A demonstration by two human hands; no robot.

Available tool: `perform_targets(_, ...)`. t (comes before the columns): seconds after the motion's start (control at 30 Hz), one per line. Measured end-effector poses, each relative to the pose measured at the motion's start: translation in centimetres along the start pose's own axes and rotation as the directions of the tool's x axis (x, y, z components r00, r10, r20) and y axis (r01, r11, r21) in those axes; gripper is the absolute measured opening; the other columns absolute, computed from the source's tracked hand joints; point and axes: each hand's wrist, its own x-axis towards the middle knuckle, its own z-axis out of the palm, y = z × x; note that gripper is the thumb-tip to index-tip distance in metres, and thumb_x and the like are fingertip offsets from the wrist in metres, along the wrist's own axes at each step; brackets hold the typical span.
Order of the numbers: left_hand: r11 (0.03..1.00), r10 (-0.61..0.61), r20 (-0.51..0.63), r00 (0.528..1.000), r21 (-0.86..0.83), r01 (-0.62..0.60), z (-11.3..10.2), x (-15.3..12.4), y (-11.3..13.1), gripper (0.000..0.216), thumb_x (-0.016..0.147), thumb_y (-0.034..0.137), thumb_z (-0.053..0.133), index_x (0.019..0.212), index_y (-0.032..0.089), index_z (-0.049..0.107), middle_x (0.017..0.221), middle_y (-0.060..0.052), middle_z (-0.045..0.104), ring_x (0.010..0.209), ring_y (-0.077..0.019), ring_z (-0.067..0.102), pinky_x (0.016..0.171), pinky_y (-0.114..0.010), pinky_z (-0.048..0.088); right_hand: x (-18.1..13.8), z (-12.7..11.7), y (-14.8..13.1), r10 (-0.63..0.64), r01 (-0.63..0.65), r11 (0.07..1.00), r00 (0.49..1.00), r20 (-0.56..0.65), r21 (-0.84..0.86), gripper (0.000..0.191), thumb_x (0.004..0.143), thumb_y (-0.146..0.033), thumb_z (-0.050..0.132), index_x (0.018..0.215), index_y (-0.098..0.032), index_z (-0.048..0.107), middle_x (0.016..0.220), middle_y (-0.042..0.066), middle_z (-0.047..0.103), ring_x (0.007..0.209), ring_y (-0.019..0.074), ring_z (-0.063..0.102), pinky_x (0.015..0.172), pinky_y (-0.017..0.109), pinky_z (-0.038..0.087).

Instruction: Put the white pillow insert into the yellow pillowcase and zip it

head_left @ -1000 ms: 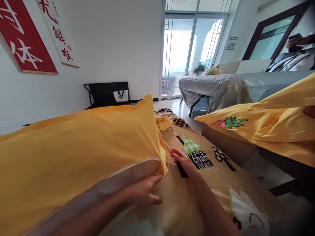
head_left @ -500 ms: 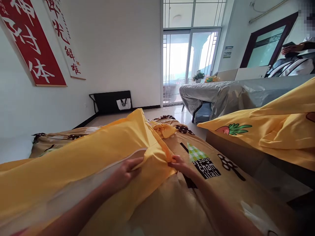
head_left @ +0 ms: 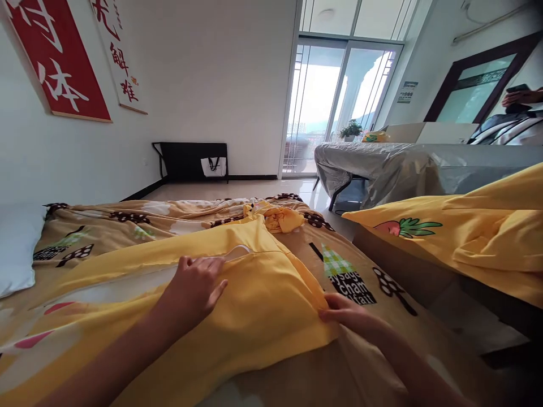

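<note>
A yellow fabric cover [head_left: 271, 294] lies spread before me, with a long slit-like opening along its upper side and white showing inside. My left hand [head_left: 197, 280] is on the edge of that opening, fingers curled over the cloth and the thumb sticking out apart. At the cover's right corner, my right hand [head_left: 343, 311] pinches the edge between thumb and fingers. Pink patches show on the cover at the lower left. Beneath it is a brown patterned blanket [head_left: 292, 249]. A crumpled yellow cloth [head_left: 284, 219] rests just beyond the cover.
On the left lies a white pillow [head_left: 19, 246]. Another yellow cloth with a carrot print [head_left: 487, 226] hangs at the right. Behind stands a plastic-covered table [head_left: 369, 164] with a potted plant [head_left: 351, 130]. A person's hand [head_left: 515, 99] holds a dark object at far right.
The cover's raised right end has come down and lies flatter. My left hand has shifted left and up along the opening, and my right hand has moved right and down with the corner.
</note>
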Motion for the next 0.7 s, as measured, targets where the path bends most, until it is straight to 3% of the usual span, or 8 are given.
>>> perform_targets(0.1,0.994,-0.108,-0.028,0.994,-0.028,0.107,1.0,0.4,0.2,0.042,0.090,0.043,0.038,0.118,0.015,0.052,0.099,-0.014,0.068,0.092,-0.0272,0.063,0.075,-0.037,0.043,1.4,3.3,-1.0,-0.071,0.086,0.991,0.987,-0.145,0.100,0.041,0.064,-0.051,0.071,0.087,-0.017,0.065,0.085,0.007,0.069,0.076,0.0230,0.063,0.065,0.032,0.050)
perform_targets(0.2,0.979,-0.198,0.049,0.979,-0.046,0.200,1.6,1.2,-0.8,0.040,0.092,0.046,0.030,0.101,0.018,0.057,0.083,-0.009,0.069,0.077,-0.0250,0.064,0.060,-0.029,0.039,1.8,5.7,-0.6,-0.263,0.265,0.963,0.882,-0.392,-0.049,0.042,0.066,-0.057,0.066,0.075,-0.016,0.063,0.075,0.008,0.066,0.071,0.0237,0.060,0.060,0.031,0.048)
perform_targets(0.23,0.978,-0.200,0.047,0.979,-0.044,0.203,1.6,1.5,-1.5,0.040,0.092,0.045,0.028,0.093,0.019,0.059,0.079,-0.008,0.068,0.074,-0.0240,0.064,0.058,-0.028,0.037,1.6,6.0,-0.1,-0.305,0.299,0.951,0.864,-0.401,-0.080,0.042,0.067,-0.057,0.065,0.073,-0.016,0.062,0.073,0.008,0.066,0.072,0.0237,0.060,0.059,0.031,0.048)
perform_targets(0.3,0.980,-0.185,0.037,0.982,-0.072,0.188,1.8,1.8,-2.9,0.043,0.093,0.046,0.026,0.081,0.021,0.058,0.074,-0.005,0.067,0.072,-0.0216,0.063,0.058,-0.026,0.036,0.9,5.7,0.9,-0.302,0.306,0.951,0.890,-0.342,-0.042,0.041,0.070,-0.056,0.063,0.078,-0.016,0.063,0.075,0.007,0.066,0.072,0.0237,0.060,0.059,0.031,0.048)
perform_targets(0.47,0.987,-0.157,0.024,0.987,-0.018,0.158,2.7,1.7,-4.1,0.039,0.092,0.047,0.032,0.083,0.019,0.058,0.077,-0.006,0.067,0.074,-0.0220,0.062,0.060,-0.027,0.039,-0.3,3.6,2.9,-0.057,0.084,0.990,0.974,-0.218,0.117,0.046,0.059,-0.056,0.073,0.085,-0.019,0.065,0.081,0.007,0.069,0.077,0.0245,0.064,0.065,0.032,0.051)
perform_targets(0.57,0.970,0.053,-0.234,0.971,0.244,0.006,3.5,0.4,-2.1,0.026,0.091,0.024,0.037,0.099,0.015,0.060,0.098,-0.013,0.065,0.090,-0.0268,0.060,0.074,-0.036,0.041,-0.3,2.2,2.1,0.038,-0.025,0.990,0.995,-0.091,0.140,0.047,0.055,-0.049,0.078,0.089,-0.019,0.065,0.090,0.007,0.070,0.083,0.0237,0.065,0.072,0.032,0.052)
perform_targets(0.63,0.921,0.299,-0.383,0.874,0.355,-0.160,4.1,-0.9,0.2,0.031,0.087,0.012,0.036,0.107,0.014,0.058,0.109,-0.014,0.062,0.103,-0.0279,0.054,0.086,-0.041,0.036,0.2,1.7,0.8,0.068,-0.060,0.989,0.996,-0.058,0.134,0.046,0.059,-0.047,0.077,0.093,-0.018,0.064,0.095,0.007,0.070,0.086,0.0226,0.065,0.073,0.031,0.052)
perform_targets(0.7,0.857,0.502,-0.428,0.752,0.366,-0.364,5.4,-2.0,3.0,0.030,0.086,0.011,0.035,0.103,0.014,0.060,0.109,-0.012,0.062,0.106,-0.0261,0.053,0.091,-0.041,0.033,1.2,2.1,-0.5,0.078,-0.068,0.991,0.993,-0.087,0.118,0.041,0.065,-0.047,0.072,0.092,-0.018,0.063,0.091,0.007,0.070,0.083,0.0219,0.065,0.070,0.031,0.052)
